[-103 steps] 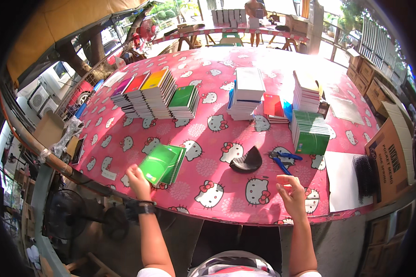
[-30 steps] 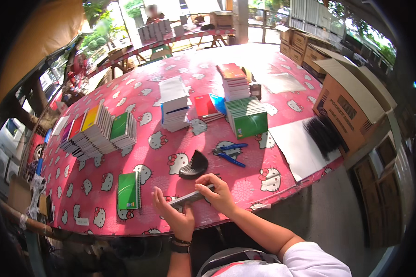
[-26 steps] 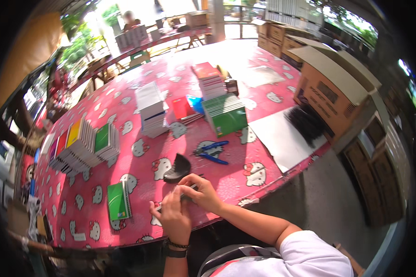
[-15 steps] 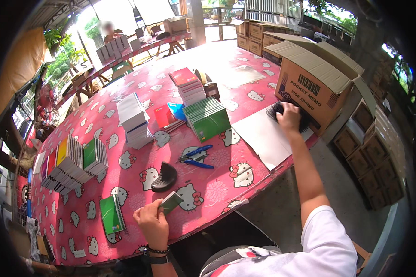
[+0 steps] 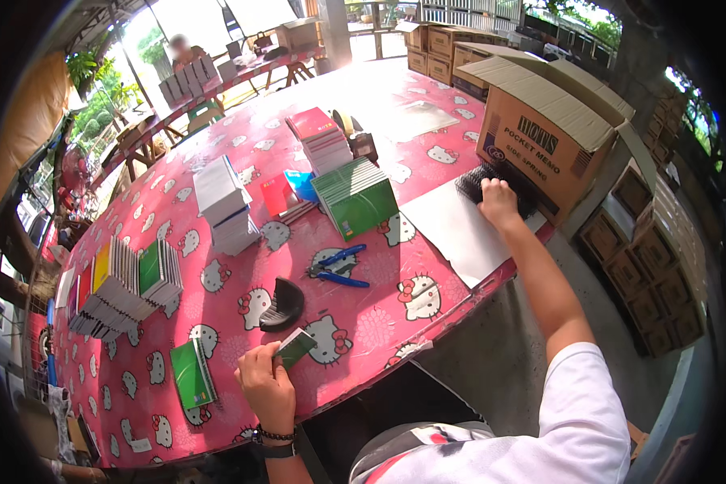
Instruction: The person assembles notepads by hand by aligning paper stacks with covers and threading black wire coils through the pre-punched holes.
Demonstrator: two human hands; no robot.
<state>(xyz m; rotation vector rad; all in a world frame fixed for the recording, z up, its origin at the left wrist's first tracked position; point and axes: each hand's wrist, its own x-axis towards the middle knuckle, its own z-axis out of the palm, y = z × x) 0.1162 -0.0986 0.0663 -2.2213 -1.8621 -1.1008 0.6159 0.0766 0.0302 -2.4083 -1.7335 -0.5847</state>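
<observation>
The left hand (image 5: 266, 389) pinches a small green notebook (image 5: 298, 347) at seven o'clock, close to the table (image 5: 371, 359) edge. The right hand (image 5: 498, 202), between two and three, curls at black coils (image 5: 469, 182); whether it grips one, one cannot tell. Seemingly a coil is being picked, which calls for gentle separating. The box (image 5: 532, 149) wall limits room at two; the flat sheet (image 5: 452, 234) at three gives more.

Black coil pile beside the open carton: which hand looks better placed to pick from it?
Probably the right hand: it is already at the black coil pile, whereas the left hand is well off to the left, holding a small green notebook.
</observation>
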